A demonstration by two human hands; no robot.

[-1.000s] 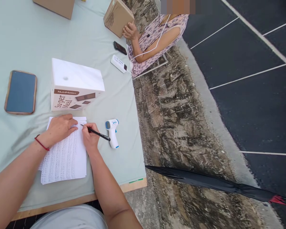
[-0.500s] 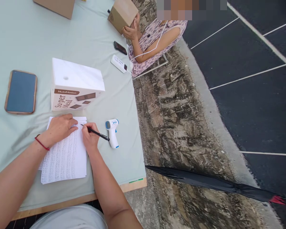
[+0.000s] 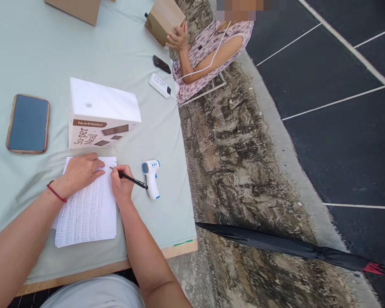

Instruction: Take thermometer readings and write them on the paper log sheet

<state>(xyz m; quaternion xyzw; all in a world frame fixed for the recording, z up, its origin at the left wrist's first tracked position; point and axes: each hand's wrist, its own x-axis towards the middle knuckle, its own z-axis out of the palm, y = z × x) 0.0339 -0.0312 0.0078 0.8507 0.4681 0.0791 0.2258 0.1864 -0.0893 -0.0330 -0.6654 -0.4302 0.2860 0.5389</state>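
A black pen (image 3: 133,179) is pinched in my right hand (image 3: 122,186), its tip against the upper right part of a stack of paper sheets (image 3: 83,214). Rows of small handwriting cover much of the top sheet. My left hand (image 3: 85,169) lies over the upper part of the same sheets, fingers stretched toward the pen tip. Just beyond the paper stands a white box (image 3: 104,113) printed "NutriMotion Super Meal". Right of my right hand, a white and blue infrared thermometer (image 3: 152,179) lies on the table.
A tablet or phone in a wooden-looking frame (image 3: 28,123) lies at left on the cloth-covered table (image 3: 167,141). Across it, a person's hand (image 3: 179,38) touches a cardboard box (image 3: 165,19). Nearby are a black device (image 3: 162,64) and a white device (image 3: 160,86) with a cable.
The other person's hand has shifted upward on the cardboard box. My own hands and the pen have barely moved.
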